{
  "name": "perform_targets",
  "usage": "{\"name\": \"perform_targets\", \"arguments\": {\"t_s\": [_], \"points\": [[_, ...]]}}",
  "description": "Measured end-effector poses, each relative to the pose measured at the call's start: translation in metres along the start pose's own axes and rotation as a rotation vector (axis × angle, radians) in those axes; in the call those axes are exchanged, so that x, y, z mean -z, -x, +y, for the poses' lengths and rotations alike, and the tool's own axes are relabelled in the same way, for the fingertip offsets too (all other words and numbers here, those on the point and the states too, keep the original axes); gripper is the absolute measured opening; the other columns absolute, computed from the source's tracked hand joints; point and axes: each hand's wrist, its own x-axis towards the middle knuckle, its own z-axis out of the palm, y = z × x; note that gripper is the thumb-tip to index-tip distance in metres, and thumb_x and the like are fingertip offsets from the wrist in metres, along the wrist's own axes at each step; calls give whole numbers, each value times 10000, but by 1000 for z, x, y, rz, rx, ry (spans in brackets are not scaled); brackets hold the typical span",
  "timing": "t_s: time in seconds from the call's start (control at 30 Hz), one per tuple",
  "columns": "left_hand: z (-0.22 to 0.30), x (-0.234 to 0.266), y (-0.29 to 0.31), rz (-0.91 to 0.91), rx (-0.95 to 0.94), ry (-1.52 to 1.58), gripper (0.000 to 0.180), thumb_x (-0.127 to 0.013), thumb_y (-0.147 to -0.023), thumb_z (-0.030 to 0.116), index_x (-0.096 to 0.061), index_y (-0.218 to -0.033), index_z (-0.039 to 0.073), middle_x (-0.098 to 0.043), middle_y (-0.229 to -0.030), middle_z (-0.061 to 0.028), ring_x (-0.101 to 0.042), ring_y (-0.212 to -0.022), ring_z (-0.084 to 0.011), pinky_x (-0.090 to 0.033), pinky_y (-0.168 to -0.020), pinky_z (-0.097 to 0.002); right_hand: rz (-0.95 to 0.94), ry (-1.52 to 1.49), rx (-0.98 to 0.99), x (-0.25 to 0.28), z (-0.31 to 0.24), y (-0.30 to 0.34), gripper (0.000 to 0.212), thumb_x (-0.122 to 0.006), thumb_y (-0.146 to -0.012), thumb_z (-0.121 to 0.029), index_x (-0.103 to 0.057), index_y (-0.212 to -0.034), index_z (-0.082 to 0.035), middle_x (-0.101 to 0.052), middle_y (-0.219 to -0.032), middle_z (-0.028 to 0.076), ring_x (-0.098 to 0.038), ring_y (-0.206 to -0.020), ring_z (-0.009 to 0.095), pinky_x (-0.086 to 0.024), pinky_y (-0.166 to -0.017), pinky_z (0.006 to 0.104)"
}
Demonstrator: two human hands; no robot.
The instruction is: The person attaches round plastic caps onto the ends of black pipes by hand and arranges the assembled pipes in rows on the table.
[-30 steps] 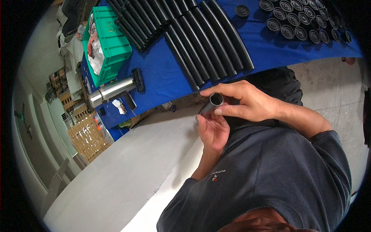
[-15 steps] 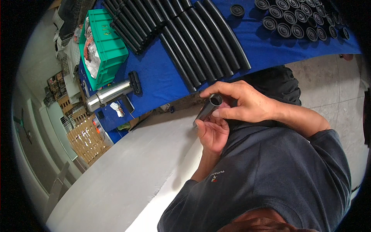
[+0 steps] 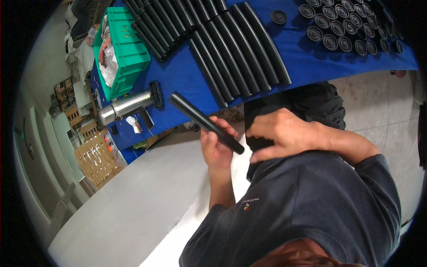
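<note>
A smooth black tube (image 3: 195, 115) rests in my left hand (image 3: 219, 147), whose fingers and thumb close around it near its lower right end. The tube slants, its far end pointing up and left over the edge of the blue-covered table. Just right of the tube's near end is my right hand (image 3: 282, 133), free of it, with thumb and fingers apart and nothing between them. Rows of similar black tubes (image 3: 240, 49) lie side by side on the table, beyond my hands.
Many round black ringed caps (image 3: 344, 26) stand grouped at the far right on the blue cloth (image 3: 296, 58); a single cap (image 3: 279, 17) sits apart. To the left are a green crate (image 3: 129, 53) holding crumpled material and a shiny metal cylinder (image 3: 129, 106). A pale board (image 3: 133, 209) lies below.
My right hand has let go of the tube and drawn slightly away. My left hand has moved left, and the tube now lies lengthwise across the view instead of end-on.
</note>
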Motion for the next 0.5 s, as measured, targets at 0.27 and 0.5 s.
{"name": "perform_targets", "arguments": {"t_s": [0.27, 0.5], "points": [[-8, 2, 8, -155, 338, -335, 399, -822, -723, 100, -657, -1040, -79, -624, -1094, -122, -636, -994, -212, -514, -865, -312, -5, -493, -133, 20, 8, -5, 495, -755, -817, -168, -602, -1265, -25, -646, -931, 67, -604, -717, 132, -502, -655, 288], [-12, 14, 8, -243, 431, -231, 534, -830, -737, 153, -570, -1156, -53, -664, -1031, -99, -641, -970, -195, -513, -838, -311, -35, -547, -230, 16, 7, 1, 351, -754, -805, -151, -660, -1120, -29, -652, -858, 56, -601, -716, 139, -476, -637, 299]]}}
